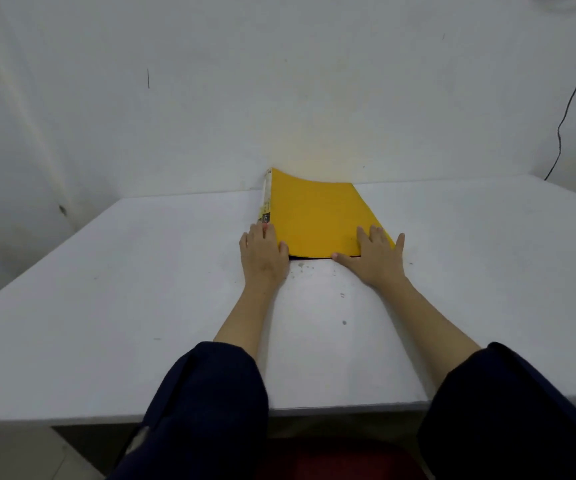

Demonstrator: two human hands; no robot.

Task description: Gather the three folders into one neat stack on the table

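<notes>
Head view, the only one on offer, looks down two dark sleeves (210, 403) to a white table (106, 289) pushed against a white wall (210, 98). The yellow folder (314, 220) lies on top of the pile at the far middle of the table, its back edge touching the wall and curling up slightly there. A thin dark sliver shows under its near edge — at least one more folder beneath, though I cannot tell whether all three are in the pile. The left hand (262, 254) rests flat at the near left corner beside the spine, fingers spread, thumb on the cover. The right hand (376, 254) lies flat over the near right corner, fingers splayed too; neither hand is pinching anything. To my eye the stack is nearly built and the step is squaring it up. Doing that well means keeping both palms light, nudging the side edges inward together, then tapping the near edge until that dark strip disappears under the yellow — pressing hard would only slide the top cover and leave it bowed against the wall. A black cable (570, 98) hangs well clear on the right.
</notes>
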